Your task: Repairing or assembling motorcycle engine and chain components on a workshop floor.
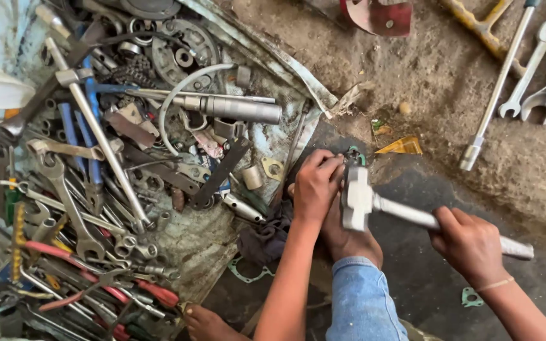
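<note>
Under the hammer head: a small green-edged metal part (353, 155) lies on the dark floor, pinched by the left hand.
Left hand (316, 187): fingers pressed together on this part, just left of the hammer head.
Right hand (469, 243): closed around the grey handle of the hammer (356, 198), well right of the head.
Near the part: a yellow triangular wrapper (401, 147) lies up-right of it.
Left of the grip: a heap of wrenches (77, 208) on a dirty sheet (273, 57).

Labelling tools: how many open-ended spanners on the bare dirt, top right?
2: a silver steel open-ended spanner beside the long socket bar, another by the frame's right edge, partly cut off. More may lie outside view.
</note>
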